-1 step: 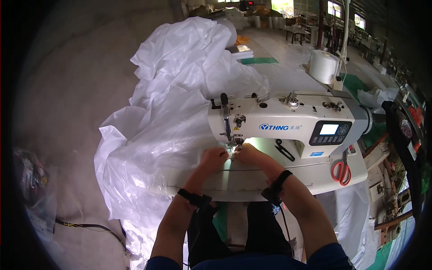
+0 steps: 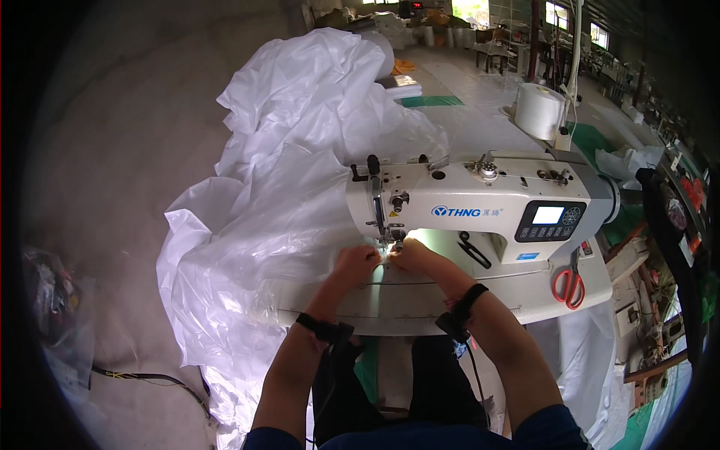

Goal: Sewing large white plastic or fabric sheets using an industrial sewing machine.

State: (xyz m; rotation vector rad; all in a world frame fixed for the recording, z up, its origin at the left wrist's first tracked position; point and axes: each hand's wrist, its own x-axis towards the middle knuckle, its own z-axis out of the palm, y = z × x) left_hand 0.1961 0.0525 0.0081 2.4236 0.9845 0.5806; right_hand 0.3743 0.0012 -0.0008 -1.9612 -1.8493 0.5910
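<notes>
A white sewing machine (image 2: 450,206) stands on its pale table, its needle area (image 2: 386,241) lit by a small lamp. Just left of the needle, my left hand (image 2: 358,264) is closed, fingertips pinched at the edge of a large, crumpled white plastic sheet (image 2: 277,202). On the needle's other side, under the machine's arm, my right hand (image 2: 412,257) is also closed with its fingertips together. What those right fingertips hold is too small and hidden to make out. Both hands almost meet in front of the presser foot. The sheet spreads left and back, hanging over the table's left edge.
Black thread snips (image 2: 474,251) lie under the machine's arm. Red-handled scissors (image 2: 568,289) rest at the table's right end. Behind the machine stands a big white thread cone (image 2: 540,111). A dark cable (image 2: 150,376) runs across the floor at left.
</notes>
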